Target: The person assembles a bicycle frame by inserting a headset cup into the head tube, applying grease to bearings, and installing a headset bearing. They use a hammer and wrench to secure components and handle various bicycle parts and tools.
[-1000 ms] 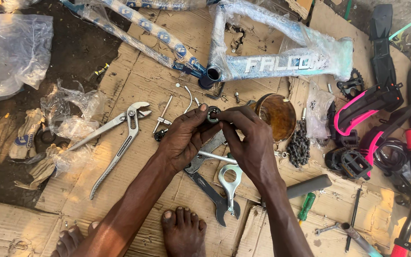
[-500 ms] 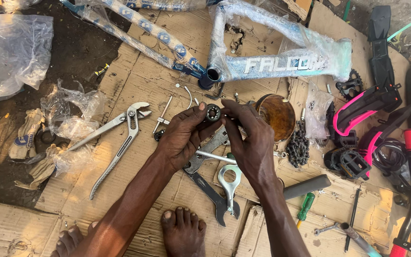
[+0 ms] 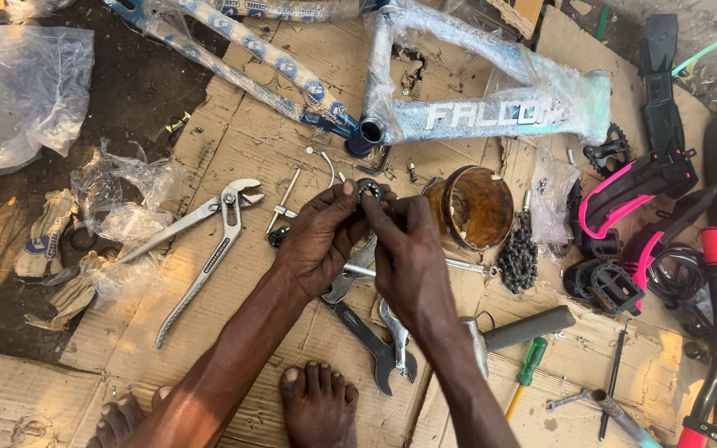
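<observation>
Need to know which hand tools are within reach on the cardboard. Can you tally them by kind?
Pliers: 1, big silver water-pump pliers
Wrenches: 2, flat wrenches partly under the hands
Screwdrivers: 1, green-handled screwdriver
Hammers: 1, grey-handled hammer
Total: 5
Left hand and right hand hold a small round bearing part.

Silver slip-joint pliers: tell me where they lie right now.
In the head view, the silver slip-joint pliers lie open on the brown cardboard sheet, left of the left hand, beside crumpled clear plastic wrap.
</observation>
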The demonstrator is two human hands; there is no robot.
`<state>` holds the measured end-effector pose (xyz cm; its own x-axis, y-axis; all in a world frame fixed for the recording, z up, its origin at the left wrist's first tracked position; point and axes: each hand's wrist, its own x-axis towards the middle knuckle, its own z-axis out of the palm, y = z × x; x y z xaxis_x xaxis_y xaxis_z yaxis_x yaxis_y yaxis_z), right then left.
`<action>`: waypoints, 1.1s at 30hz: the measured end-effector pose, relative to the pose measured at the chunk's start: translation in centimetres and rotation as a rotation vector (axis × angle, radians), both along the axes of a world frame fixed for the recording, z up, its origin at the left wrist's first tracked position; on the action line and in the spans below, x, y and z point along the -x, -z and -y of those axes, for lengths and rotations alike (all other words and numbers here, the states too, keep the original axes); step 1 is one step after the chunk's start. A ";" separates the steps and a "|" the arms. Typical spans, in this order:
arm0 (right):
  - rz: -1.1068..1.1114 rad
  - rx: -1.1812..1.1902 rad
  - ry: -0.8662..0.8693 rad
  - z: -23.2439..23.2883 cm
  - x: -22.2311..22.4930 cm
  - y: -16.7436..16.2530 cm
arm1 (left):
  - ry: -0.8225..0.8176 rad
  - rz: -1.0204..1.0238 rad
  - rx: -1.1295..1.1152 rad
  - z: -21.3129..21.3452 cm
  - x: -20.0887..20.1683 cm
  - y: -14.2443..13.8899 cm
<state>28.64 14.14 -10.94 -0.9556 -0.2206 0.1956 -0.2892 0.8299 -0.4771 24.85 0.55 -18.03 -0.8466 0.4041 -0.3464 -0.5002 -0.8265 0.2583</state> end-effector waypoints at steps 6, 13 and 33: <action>0.111 0.170 0.064 -0.3 0.0 -0.6 | -0.055 -0.024 -0.027 0.1 -0.1 -0.2; 0.207 0.275 0.100 -0.6 -0.1 -0.9 | -0.054 -0.042 -0.076 0.0 0.3 -0.1; 0.030 0.436 0.136 -0.4 0.6 -0.9 | -0.007 -0.008 -0.058 0.2 0.1 0.5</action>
